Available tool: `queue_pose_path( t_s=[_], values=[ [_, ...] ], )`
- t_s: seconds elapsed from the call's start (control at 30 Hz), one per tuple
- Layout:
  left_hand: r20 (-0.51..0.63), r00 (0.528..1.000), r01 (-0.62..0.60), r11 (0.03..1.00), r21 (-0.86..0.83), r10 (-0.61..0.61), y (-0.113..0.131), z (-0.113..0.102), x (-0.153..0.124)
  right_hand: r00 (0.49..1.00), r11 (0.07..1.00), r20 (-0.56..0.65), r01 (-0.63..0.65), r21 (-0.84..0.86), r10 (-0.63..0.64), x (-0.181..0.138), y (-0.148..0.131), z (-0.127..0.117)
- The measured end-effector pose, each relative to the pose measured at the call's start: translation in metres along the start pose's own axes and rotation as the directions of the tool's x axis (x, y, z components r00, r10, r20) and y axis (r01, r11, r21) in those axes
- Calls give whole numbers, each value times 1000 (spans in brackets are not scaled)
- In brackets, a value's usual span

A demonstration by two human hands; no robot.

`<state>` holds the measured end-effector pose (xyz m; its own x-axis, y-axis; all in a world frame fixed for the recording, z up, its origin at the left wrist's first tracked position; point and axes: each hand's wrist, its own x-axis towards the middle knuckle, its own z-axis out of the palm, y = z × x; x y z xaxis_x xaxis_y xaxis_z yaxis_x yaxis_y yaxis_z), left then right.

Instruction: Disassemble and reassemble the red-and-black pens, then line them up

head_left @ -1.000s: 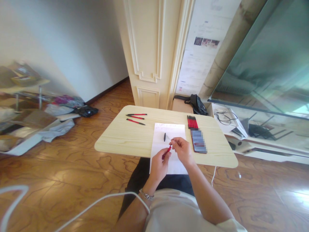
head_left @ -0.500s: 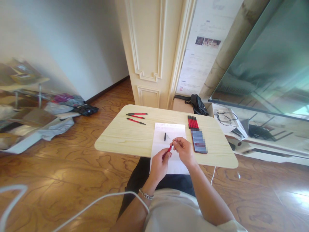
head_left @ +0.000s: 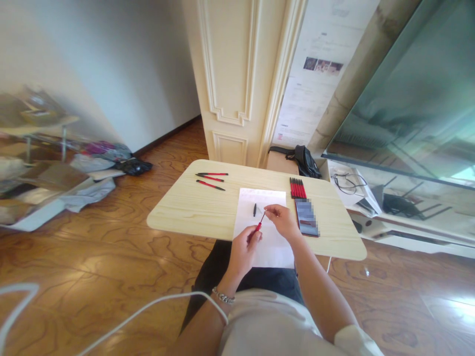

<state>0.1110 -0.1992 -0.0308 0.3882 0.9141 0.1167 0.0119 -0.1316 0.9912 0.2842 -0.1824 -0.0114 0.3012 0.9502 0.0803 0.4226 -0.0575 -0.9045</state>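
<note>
My left hand (head_left: 242,250) is closed around the red barrel (head_left: 259,226) of a pen, which points up and to the right. A thin dark refill (head_left: 263,216) sticks out of the barrel's upper end. The fingertips of my right hand (head_left: 285,223) pinch the far end of that refill. Both hands are above a white sheet of paper (head_left: 272,254). Just beyond them, a short black pen piece (head_left: 255,209) lies on the sheet, with a small thin item beside it that I cannot make out clearly.
Three red and black pens (head_left: 211,185) lie at the left of the wooden table (head_left: 193,212). At the right, several similar pens (head_left: 297,188) form a row above a phone (head_left: 307,217). A white cable (head_left: 159,299) crosses near my left forearm.
My right hand has moved slightly up, away from the barrel, and more of the dark refill now shows between the hands. The left hand keeps its hold on the barrel.
</note>
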Motion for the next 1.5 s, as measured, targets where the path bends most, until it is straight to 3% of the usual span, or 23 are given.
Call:
queue_pose_path(
  t_s=[0.07,0.17,0.27,0.33,0.43,0.5,0.57,0.67,0.77,0.87,1.03,1.5],
  values=[
    [-1,1000,-2,1000,-8,2,1,0,1,999,965,-35,-48,-258,40,17,1,5],
    [-11,1000,2,1000,0,-2,0,-1,1,992,837,-15,-112,-536,123,33,-1,17],
    [-28,1000,2,1000,5,-2,0,-4,2,984,741,-20,-148,-655,179,36,-2,26],
    [-35,999,2,1000,2,-2,-1,-6,2,983,724,-40,-158,-671,177,35,0,27],
    [-41,999,11,1000,-14,-12,0,-7,2,990,826,-68,-143,-545,126,31,3,21],
    [-33,999,11,1000,-29,-12,0,-5,2,993,944,-64,-117,-309,102,26,3,14],
    [-22,1000,4,999,-38,-5,-1,-3,2,996,997,-43,-83,-1,83,19,-2,6],
    [-13,1000,0,999,-35,-1,-2,2,1,997,919,-32,-47,391,65,6,-18,-4],
    [-11,1000,4,1000,-19,-4,-3,5,0,995,790,-34,-53,611,93,-6,-36,-10],
    [-10,1000,6,1000,-4,-6,-2,6,-1,993,727,-26,-64,684,112,-14,-46,-10],
    [-9,1000,3,1000,-2,-3,-1,5,-2,994,703,-24,-57,709,105,-17,-47,-5],
    [4,1000,-3,1000,8,3,-2,4,-2,996,746,-15,-52,664,83,-21,-44,-2]
  ],
)
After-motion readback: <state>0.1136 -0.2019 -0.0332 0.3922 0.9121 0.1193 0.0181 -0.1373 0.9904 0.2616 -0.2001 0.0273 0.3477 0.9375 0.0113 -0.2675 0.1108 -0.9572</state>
